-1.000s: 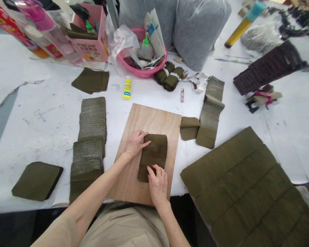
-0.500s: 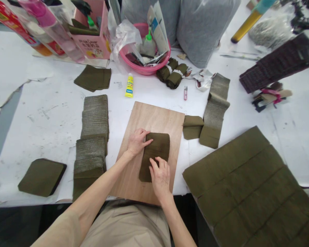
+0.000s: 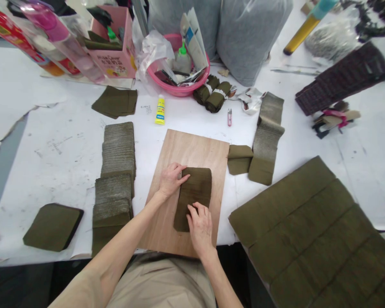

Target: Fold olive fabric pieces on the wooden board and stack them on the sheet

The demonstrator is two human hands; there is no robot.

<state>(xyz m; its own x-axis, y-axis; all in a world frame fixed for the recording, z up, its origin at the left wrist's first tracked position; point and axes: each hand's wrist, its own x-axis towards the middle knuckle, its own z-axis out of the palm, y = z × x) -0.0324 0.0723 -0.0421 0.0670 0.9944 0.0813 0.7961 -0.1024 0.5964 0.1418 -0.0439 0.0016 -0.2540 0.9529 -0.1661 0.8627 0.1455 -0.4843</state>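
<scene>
Your left hand has thumb and forefinger spread at the dark-olive, round-cornered rectangular fabric piece on the pale wooden board; whether your right hand pinches it, I can't tell. Uneven pressure could crease it.

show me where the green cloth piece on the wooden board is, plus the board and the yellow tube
Green cloth piece (image 3: 196, 187): head view, middle of its top face
Wooden board (image 3: 196, 149): head view, bare far part
Yellow tube (image 3: 160, 111): head view, middle of its body
</scene>
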